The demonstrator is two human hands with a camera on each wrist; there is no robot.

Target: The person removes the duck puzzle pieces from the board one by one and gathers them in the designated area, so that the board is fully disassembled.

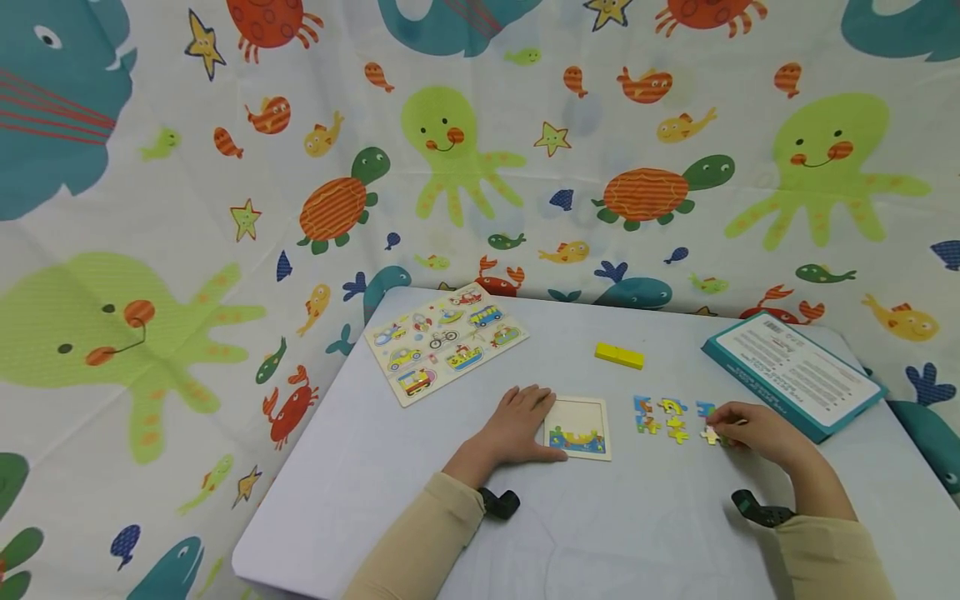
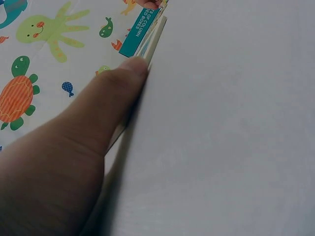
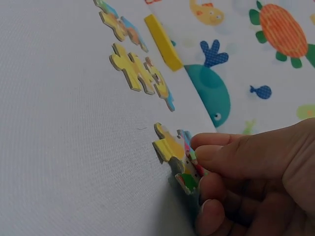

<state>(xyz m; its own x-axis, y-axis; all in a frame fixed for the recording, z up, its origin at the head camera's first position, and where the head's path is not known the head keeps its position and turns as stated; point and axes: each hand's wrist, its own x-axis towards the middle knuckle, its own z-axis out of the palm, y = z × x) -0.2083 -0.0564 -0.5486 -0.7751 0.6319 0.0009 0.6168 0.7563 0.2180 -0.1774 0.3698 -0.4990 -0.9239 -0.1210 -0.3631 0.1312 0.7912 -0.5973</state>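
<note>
My left hand point(image 1: 517, 425) rests at the left side of a small square wooden puzzle tray point(image 1: 576, 413). Its fingers lie extended by the upper left corner, and the thumb point(image 2: 115, 91) touches the near edge. Joined picture pieces point(image 1: 577, 440) fill the tray's lower part; the rest shows bare wood. To the right, my right hand point(image 1: 761, 433) pinches a colorful jigsaw piece point(image 3: 188, 181) between thumb and fingertips, low over the table. A yellow jigsaw piece point(image 3: 170, 147) lies right by the fingertips. Several loose pieces point(image 1: 675, 429) lie between tray and right hand.
A yellow block point(image 1: 619, 356) lies behind the loose pieces. At the back left is a wooden board with vehicle pictures point(image 1: 442, 340). A teal-edged box point(image 1: 795, 371) sits at the right, behind the right hand. A printed sea-animal cloth point(image 1: 480, 167) hangs behind the white table point(image 1: 360, 500).
</note>
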